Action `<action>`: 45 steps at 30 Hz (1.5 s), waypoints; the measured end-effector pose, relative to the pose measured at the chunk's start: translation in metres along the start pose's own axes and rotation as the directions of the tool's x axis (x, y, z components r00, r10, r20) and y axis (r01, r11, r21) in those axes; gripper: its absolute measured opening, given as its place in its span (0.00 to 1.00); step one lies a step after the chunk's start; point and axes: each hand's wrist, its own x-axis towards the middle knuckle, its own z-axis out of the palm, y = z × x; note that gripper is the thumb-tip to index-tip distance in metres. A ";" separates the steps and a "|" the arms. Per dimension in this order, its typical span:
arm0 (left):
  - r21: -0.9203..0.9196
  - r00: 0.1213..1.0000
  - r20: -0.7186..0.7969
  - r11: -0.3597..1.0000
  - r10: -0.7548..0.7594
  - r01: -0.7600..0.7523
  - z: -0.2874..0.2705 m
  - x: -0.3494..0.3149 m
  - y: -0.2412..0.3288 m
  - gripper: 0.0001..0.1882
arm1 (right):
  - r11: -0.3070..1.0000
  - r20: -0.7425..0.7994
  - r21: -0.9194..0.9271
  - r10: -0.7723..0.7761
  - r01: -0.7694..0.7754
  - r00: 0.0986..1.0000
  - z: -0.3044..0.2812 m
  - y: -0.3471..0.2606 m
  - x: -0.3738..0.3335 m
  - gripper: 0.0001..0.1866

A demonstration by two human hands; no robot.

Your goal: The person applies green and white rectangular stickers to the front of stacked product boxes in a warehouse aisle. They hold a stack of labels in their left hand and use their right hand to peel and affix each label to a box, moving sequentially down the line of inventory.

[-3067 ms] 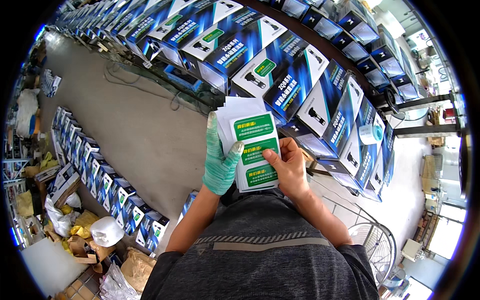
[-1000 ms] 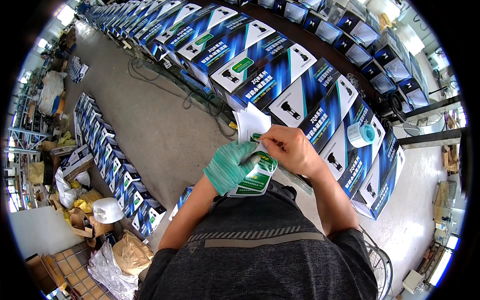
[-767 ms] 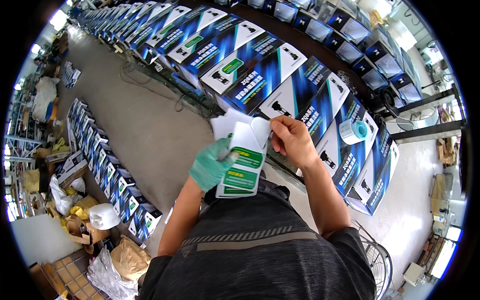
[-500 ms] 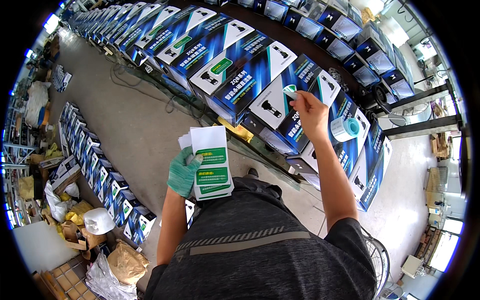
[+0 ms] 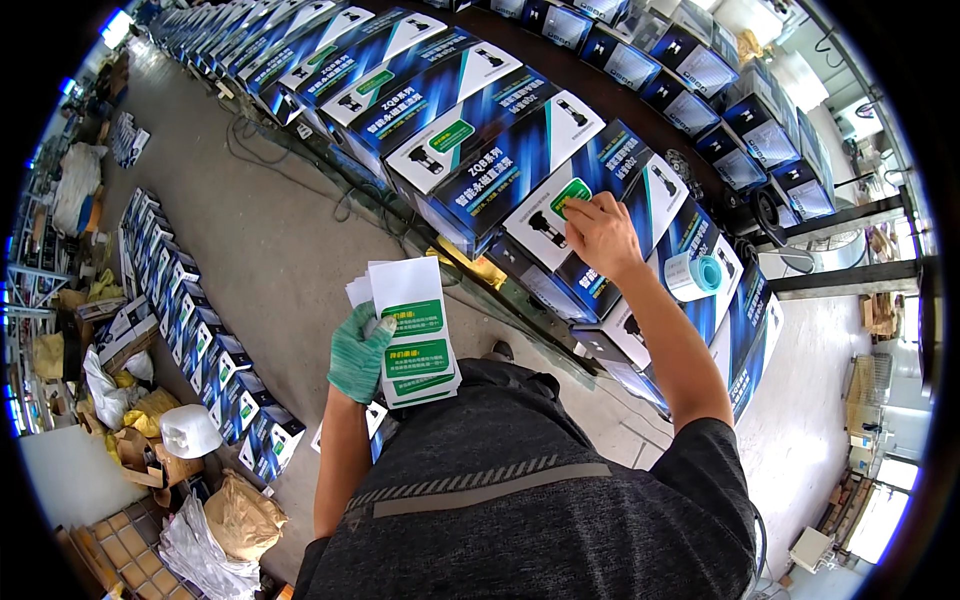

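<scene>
My left hand point(image 5: 357, 352), in a green knit glove, grips a fanned stack of white sticker sheets point(image 5: 412, 325) with green labels printed on them. My bare right hand point(image 5: 606, 238) is over a blue, black and white carton point(image 5: 520, 222) in the row. Its bunched fingers are on the lower right edge of a green sticker point(image 5: 571, 193), which lies against the white panel above a pump picture. The fingertips are partly hidden by the knuckles. To the right of that hand, a pale teal roll of labels point(image 5: 692, 276) rests on a neighbouring carton.
Matching cartons point(image 5: 480, 150) run away to the far left, several bearing green stickers. More cartons point(image 5: 700, 95) stand behind a dark strip. On the floor at left is another carton row point(image 5: 195, 330), beside bags and a white plastic container point(image 5: 193, 431). Cables point(image 5: 285, 165) trail below the bench.
My right hand has moved slightly left and down, bringing the green sticker from above the carton onto its white panel. The left hand with the sheets has shifted slightly left.
</scene>
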 end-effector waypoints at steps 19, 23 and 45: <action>-0.182 0.981 0.035 0.966 0.192 -0.182 0.054 0.018 0.038 0.11 | 0.207 0.381 0.871 0.291 -0.446 0.878 -0.043 -0.159 0.010 0.18; -0.180 0.986 0.066 0.974 0.152 -0.138 0.061 0.015 0.041 0.16 | 0.204 0.350 0.877 0.349 -0.435 0.869 -0.049 -0.179 0.003 0.13; -0.122 0.987 0.163 0.992 -0.006 0.027 0.059 0.026 0.052 0.17 | 0.532 0.091 0.845 -0.048 -0.052 0.995 -0.089 -0.162 0.009 0.13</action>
